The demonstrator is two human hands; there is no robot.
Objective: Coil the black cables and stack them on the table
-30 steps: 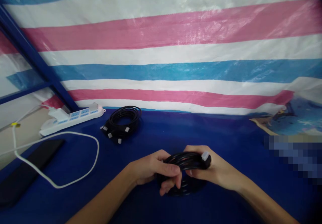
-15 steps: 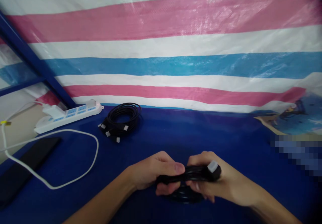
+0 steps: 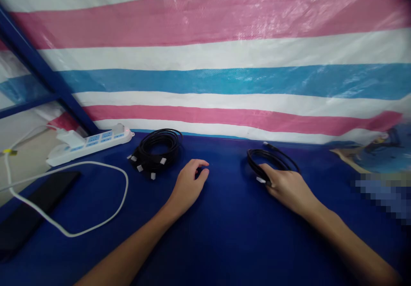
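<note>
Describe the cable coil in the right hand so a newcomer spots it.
Start at the striped sheet behind the blue table, then come down to the table's right half. There the right hand holds a black cable coil by its near side. Unlike the bulkier black bundle beside the power strip, it is held, with fewer pale-tipped ends showing.

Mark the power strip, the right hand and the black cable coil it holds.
Power strip (image 3: 93,144), head view: socketed top face.
Right hand (image 3: 290,186), head view: back of hand.
Black cable coil (image 3: 255,167), head view: left-side strands.
</note>
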